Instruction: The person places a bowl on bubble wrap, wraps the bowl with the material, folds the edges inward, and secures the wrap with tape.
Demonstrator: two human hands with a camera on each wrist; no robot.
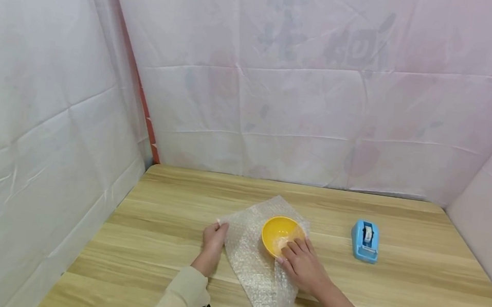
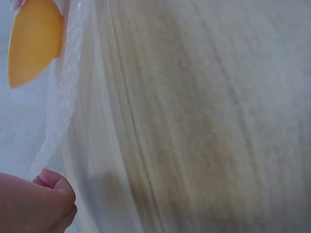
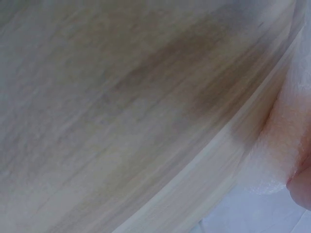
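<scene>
A yellow bowl stands upright on a sheet of bubble wrap that lies cornerwise on the table. My left hand pinches the wrap's left corner between thumb and fingers; in the left wrist view that corner rises to the thumb beside the bowl. On the other side, my right hand holds the wrap's right part folded over the bowl's rim, with its fingertips over the bowl's inside. The right wrist view shows wrap against the hand at the edge, but most of the hand is out of frame.
A blue tape dispenser with a roll of tape stands to the right of the bowl. The wooden table has pale cloth sheets hanging behind it and along both sides.
</scene>
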